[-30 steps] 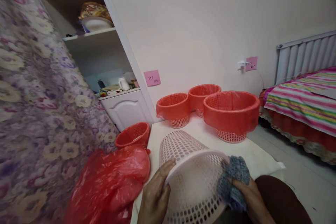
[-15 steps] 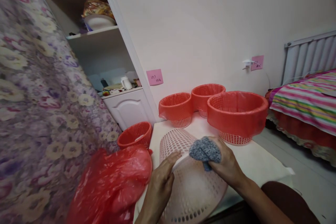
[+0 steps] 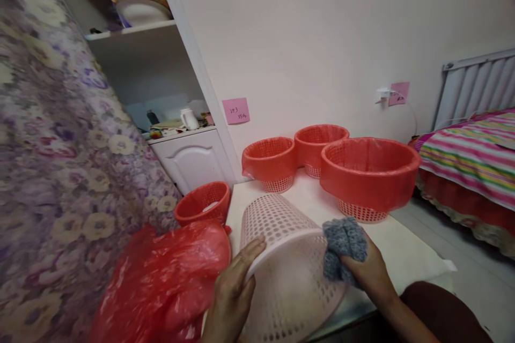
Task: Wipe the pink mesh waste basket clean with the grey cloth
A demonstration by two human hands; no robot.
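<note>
A pale pink perforated plastic basket (image 3: 277, 220) lies tipped on its side on the white-covered table, its wide mouth facing me. My left hand (image 3: 237, 284) grips the basket's rim at the left, thumb inside and fingers outside. In my right hand (image 3: 372, 268) is a bunched grey-blue cloth (image 3: 344, 249), pressed against the rim's right side. The fingers of the right hand are partly hidden behind the cloth.
Baskets lined with red bags stand at the table's back: one at left (image 3: 269, 158), one behind (image 3: 319, 136), a large one (image 3: 370, 171) at right. A red bag (image 3: 173, 273) and another lined basket (image 3: 205, 201) are left. A striped bed (image 3: 475, 144) stands right.
My right hand has slid the cloth along the rim to the right and a little down. The left hand keeps its grip, slightly lower and further left.
</note>
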